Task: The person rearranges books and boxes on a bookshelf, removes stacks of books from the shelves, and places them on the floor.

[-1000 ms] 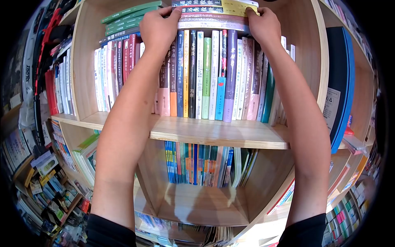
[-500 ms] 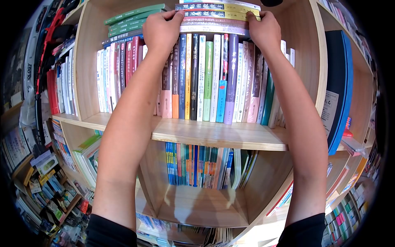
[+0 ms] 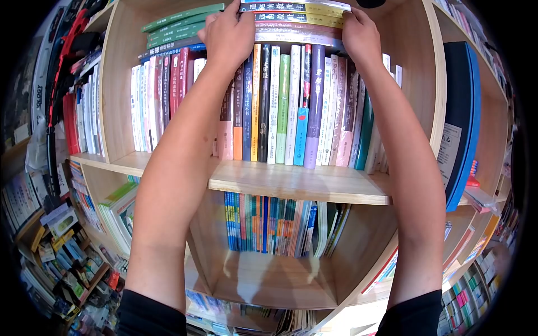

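The person's left hand (image 3: 228, 33) and right hand (image 3: 360, 35) pinch opposite ends of a horizontal stack of yellow, white and pink paper books (image 3: 300, 26), above the tall purple-spined upright book (image 3: 315, 106).

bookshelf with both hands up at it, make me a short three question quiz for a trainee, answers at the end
1. True or false: the flat stack lies below the upright row between the forearms.

2. Which is closer to the green books lying flat at upper left?
A) the left hand
B) the right hand

3. Fill in: the yellow book stands directly to the ____ of the black book.

Key: 1. False, it lies above; 2. A; 3. left
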{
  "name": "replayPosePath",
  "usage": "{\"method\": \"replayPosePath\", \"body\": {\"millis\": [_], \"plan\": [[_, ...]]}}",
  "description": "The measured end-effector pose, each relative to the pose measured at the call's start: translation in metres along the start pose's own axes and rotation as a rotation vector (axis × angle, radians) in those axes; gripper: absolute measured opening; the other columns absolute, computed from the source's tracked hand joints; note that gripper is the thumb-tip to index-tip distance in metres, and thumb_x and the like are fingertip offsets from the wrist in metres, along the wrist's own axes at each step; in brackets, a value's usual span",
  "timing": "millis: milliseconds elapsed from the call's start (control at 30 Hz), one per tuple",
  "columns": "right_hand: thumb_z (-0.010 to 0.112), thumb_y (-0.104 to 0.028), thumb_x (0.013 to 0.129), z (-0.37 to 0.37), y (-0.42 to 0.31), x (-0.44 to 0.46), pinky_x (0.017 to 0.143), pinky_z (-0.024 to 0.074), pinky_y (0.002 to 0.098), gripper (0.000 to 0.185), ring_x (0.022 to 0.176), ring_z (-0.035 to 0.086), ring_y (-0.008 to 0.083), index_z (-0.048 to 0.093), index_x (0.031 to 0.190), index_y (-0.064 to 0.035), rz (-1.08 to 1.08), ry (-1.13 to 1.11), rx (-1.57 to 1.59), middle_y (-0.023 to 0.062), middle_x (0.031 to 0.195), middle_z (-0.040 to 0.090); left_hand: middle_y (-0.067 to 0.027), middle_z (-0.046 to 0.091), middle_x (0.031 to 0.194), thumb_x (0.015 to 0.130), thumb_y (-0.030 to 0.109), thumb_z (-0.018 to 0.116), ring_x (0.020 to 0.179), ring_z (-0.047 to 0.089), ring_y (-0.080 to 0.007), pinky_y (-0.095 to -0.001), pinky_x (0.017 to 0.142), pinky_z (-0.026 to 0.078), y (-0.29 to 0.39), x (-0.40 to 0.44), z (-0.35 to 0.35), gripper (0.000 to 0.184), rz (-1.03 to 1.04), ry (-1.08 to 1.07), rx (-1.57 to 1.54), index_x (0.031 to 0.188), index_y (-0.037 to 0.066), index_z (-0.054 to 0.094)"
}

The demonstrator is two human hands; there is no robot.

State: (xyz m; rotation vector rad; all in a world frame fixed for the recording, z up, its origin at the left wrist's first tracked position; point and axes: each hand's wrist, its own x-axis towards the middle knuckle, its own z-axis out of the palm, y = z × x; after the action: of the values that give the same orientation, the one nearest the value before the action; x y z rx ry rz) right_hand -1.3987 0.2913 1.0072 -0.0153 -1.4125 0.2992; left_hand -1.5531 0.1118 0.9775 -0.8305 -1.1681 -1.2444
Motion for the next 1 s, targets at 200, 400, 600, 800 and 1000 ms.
{"method": "replayPosePath", "body": {"millis": [200, 400, 600, 800, 1000], "plan": [[0.051, -0.032, 0.097, 0.003, 0.012, 0.009, 0.099, 0.045, 0.036, 0.044, 0.117, 0.062, 0.031, 0.06, 0.13, -0.0037, -0.039, 0.011, -0.008, 0.0185, 0.123, 0.066, -0.0262, 0.064, 0.116, 0.091, 0.027, 0.053, 0.116, 0.055, -0.0387, -0.0459, 0.107, 0.034, 0.007, -0.003, -0.005, 0.052, -0.023, -0.012, 0.02, 0.137, 0.004, 0.056], [0.053, -0.032, 0.097, 0.003, 0.014, 0.009, 0.097, 0.0457, 0.0349, 0.043, 0.113, 0.063, 0.0288, 0.06, 0.129, -0.0031, 0.018, -0.012, 0.018, 0.0173, 0.12, 0.067, -0.0253, 0.063, 0.115, 0.09, 0.022, 0.062, 0.115, 0.056, -0.0388, -0.045, 0.106, 0.036, 0.008, -0.005, -0.006, 0.052, 0.0, -0.018, -0.002, 0.138, 0.005, 0.055], [0.047, -0.035, 0.1, 0.002, 0.006, -0.003, 0.099, 0.0449, 0.04, 0.046, 0.116, 0.061, 0.0367, 0.055, 0.134, -0.0044, -0.038, -0.004, -0.144, 0.0228, 0.122, 0.065, -0.0257, 0.062, 0.119, 0.091, 0.026, 0.062, 0.115, 0.055, -0.0401, -0.0464, 0.104, 0.037, 0.004, -0.008, -0.004, 0.053, 0.046, -0.004, 0.043, 0.139, 0.005, 0.053], [0.042, -0.035, 0.101, 0.008, 0.008, -0.005, 0.099, 0.0452, 0.0442, 0.047, 0.115, 0.06, 0.0419, 0.053, 0.134, -0.0036, -0.155, 0.049, -0.251, 0.0252, 0.122, 0.064, -0.0247, 0.061, 0.124, 0.094, 0.029, 0.06, 0.12, 0.051, -0.0406, -0.0517, 0.105, 0.033, 0.001, -0.008, -0.002, 0.055, 0.114, -0.001, 0.152, 0.141, 0.003, 0.05], [0.041, -0.035, 0.102, 0.01, 0.003, -0.007, 0.098, 0.0455, 0.0452, 0.046, 0.114, 0.06, 0.042, 0.052, 0.133, -0.0026, -0.121, 0.05, -0.303, 0.0254, 0.122, 0.064, -0.0225, 0.06, 0.128, 0.095, 0.029, 0.058, 0.122, 0.049, -0.0397, -0.0522, 0.106, 0.03, 0.004, -0.01, -0.002, 0.054, 0.103, -0.014, 0.154, 0.141, 0.002, 0.048]]}}
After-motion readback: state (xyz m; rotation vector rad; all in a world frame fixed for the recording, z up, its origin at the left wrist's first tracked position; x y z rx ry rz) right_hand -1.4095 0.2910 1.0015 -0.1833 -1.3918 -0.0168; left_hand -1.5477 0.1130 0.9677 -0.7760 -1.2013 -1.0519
